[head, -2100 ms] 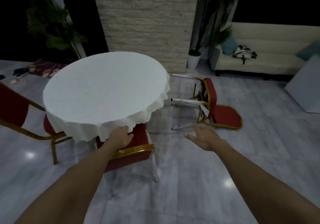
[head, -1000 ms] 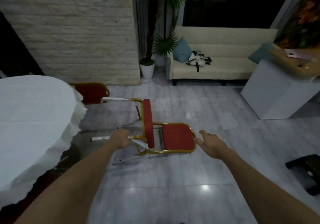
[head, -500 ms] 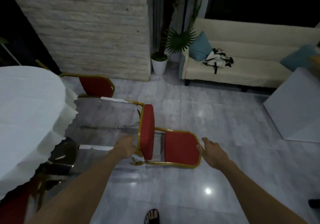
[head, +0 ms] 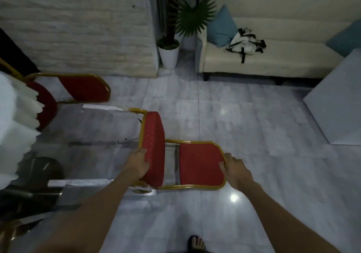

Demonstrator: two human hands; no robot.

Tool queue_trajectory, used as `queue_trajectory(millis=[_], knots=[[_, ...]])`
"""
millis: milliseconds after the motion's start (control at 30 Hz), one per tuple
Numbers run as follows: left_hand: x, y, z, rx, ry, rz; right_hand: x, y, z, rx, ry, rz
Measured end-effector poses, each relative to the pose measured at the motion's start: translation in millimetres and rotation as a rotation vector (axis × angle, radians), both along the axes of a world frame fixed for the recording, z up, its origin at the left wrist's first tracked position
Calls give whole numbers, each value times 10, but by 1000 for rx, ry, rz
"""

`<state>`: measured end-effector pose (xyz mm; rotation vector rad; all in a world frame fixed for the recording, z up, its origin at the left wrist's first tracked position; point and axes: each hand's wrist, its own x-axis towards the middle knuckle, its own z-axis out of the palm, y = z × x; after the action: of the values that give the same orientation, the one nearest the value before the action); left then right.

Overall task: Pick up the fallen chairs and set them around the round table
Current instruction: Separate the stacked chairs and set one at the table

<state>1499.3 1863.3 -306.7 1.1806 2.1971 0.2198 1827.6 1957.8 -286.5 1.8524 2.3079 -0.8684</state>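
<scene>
At the far left edge of the frame, the round table (head: 11,127) shows only as a scalloped white cloth, with its dark metal base on the floor at lower left. A second chair (head: 82,89) lies just beyond it at upper left, red back on the floor and not yet set upright.

Toward the centre, the fallen chair (head: 175,155) lies on its back on the grey tiles, seat standing on edge, white-wrapped legs pointing left toward the table. Half a second ago the left hand (head: 137,163) was closed around a wrapped leg beside the seat; now it has shifted onto the seat cushion, fingers curled over its near edge and pressing into the red padding. The view has also dropped closer, so the chair fills the middle of the frame.

To the right of it, the right hand (head: 235,167) has gone from hovering open near the backrest to closing on the gold frame at the backrest's right rim, thumb on the red face and fingers wrapped behind the tube.

Both hands now have purchase, so the reach appears finished and the lift is ready to begin. The likely next move is to swing the backrest up and tip the legs down onto the tiles, then carry or slide the chair left to the table's edge.

At the upper right, a cream sofa (head: 273,57) stands well clear of the work.
</scene>
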Motion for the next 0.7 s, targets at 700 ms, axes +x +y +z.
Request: queue_trajectory(millis=[700], knots=[[-352,1168,-2194,315,585,-21,-19,402,-5719,-231,59,-287]])
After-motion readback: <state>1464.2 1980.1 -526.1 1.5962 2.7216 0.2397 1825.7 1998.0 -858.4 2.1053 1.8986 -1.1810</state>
